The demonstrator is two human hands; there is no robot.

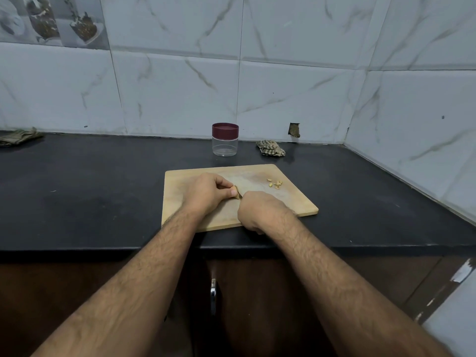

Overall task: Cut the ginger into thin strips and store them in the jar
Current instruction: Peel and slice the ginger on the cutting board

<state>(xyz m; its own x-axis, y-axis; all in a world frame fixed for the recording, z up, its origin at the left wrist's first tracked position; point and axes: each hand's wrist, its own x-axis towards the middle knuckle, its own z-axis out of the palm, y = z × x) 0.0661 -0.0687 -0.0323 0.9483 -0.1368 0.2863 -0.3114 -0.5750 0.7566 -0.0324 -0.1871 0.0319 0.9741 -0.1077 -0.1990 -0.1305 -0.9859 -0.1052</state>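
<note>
A wooden cutting board (291, 199) lies on the black counter. My left hand (206, 193) pinches a small piece of ginger (235, 188) on the board, fingers curled over it. My right hand (260, 211) grips a knife whose handle is hidden in the fist; only a short bit of blade (239, 195) shows against the ginger. Several cut ginger bits (275, 184) lie at the board's far right. A clear jar (225, 145) with a dark red lid (225, 129) on it stands behind the board by the wall.
A crumpled checked cloth (271, 148) lies right of the jar. Another cloth (19, 136) sits at the far left by the wall. The tiled wall turns a corner at the right. The counter's front edge (103, 249) runs just below the board, with a cabinet handle (213, 295) underneath.
</note>
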